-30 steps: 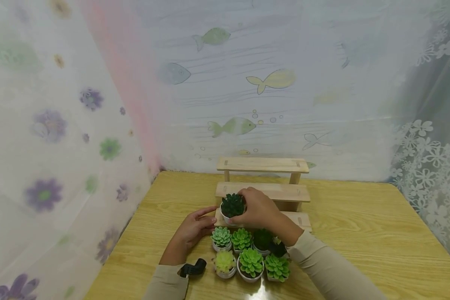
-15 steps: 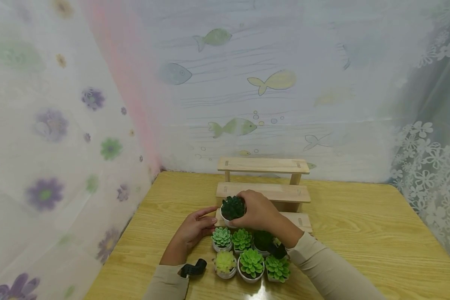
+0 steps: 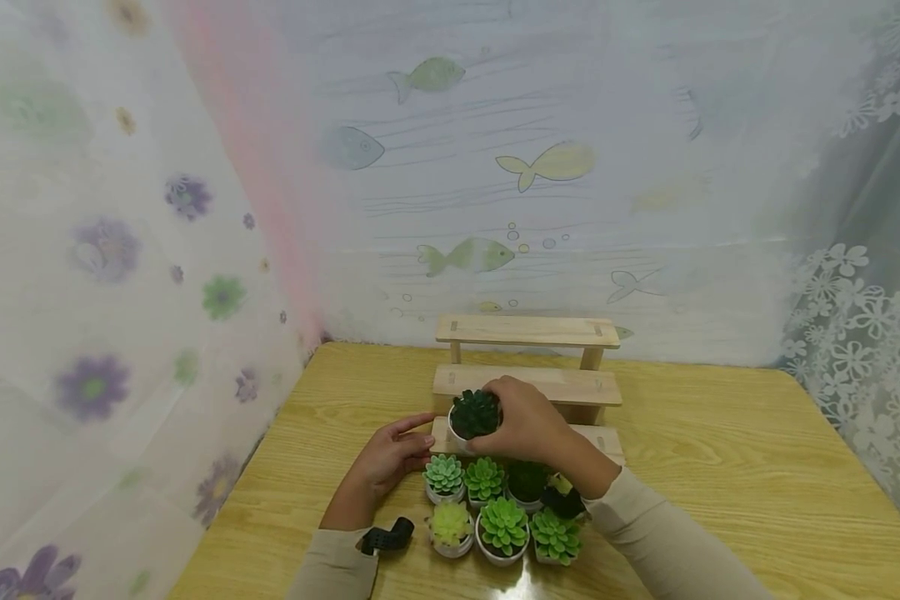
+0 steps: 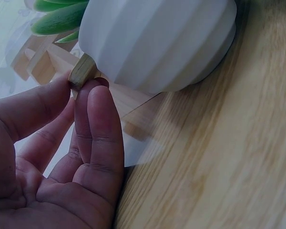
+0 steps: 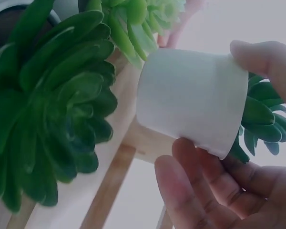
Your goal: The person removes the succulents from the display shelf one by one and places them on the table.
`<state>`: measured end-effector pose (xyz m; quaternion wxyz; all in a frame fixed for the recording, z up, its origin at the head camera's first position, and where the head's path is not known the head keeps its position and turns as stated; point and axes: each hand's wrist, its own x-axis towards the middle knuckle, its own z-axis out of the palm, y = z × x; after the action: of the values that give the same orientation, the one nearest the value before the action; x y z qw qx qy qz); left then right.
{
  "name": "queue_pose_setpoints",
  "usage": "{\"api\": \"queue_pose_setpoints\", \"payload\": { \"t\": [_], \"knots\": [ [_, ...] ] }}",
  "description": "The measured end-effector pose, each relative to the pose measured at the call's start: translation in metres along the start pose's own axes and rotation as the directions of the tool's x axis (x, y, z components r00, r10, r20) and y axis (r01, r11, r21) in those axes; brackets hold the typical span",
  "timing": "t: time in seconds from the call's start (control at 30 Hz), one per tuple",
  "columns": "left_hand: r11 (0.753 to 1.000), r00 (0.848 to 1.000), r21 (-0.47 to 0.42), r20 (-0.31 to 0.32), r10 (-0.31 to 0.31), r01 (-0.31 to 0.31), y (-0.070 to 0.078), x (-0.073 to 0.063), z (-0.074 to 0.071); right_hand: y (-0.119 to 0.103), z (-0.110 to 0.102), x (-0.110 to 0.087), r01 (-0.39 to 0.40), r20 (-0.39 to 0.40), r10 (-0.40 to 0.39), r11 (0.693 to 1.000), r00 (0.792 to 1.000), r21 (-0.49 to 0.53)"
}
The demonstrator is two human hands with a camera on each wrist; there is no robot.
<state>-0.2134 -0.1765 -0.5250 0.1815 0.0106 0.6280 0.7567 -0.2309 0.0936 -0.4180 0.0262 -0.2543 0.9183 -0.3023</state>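
Note:
My right hand grips a dark green potted succulent over the left part of the lowest step of a three-tier wooden plant stand. In the right wrist view, the thumb and fingers lie around the rim of its smooth white pot. At the stand's left side, my left hand pinches the end of the lowest board between thumb and fingers. Close beside those fingertips, in the left wrist view, stands a ribbed white pot.
In front of the stand, several potted succulents stand close together in two rows, among them a pale green one, a yellowish one and a bright green one. A wood-grain table lies under everything, with a fish-patterned cloth behind it.
The dark succulent in my right hand dips slightly, then shifts a little to the right over the lowest step. My left hand stays at the board's end.

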Motion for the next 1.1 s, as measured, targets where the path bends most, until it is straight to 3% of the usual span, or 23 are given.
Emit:
{"api": "queue_pose_setpoints", "payload": {
  "t": [0.27, 0.73, 1.1],
  "knots": [
    [1.0, 1.0, -0.012, 0.003, 0.004, -0.004, 0.0, 0.002, -0.001, 0.004, -0.019, -0.017, 0.0, -0.05, 0.002, 0.999, 0.999, 0.04],
    [1.0, 1.0, 0.009, 0.019, 0.008, -0.008, -0.001, 0.003, -0.002, 0.017, -0.037, -0.047, 0.011, -0.098, -0.014, 0.999, 0.995, -0.035],
    [1.0, 1.0, -0.007, 0.006, 0.0, 0.0, -0.001, 0.001, -0.001, 0.031, -0.059, -0.077, 0.026, -0.187, -0.031, 0.999, 0.982, -0.029]
  ]
}}
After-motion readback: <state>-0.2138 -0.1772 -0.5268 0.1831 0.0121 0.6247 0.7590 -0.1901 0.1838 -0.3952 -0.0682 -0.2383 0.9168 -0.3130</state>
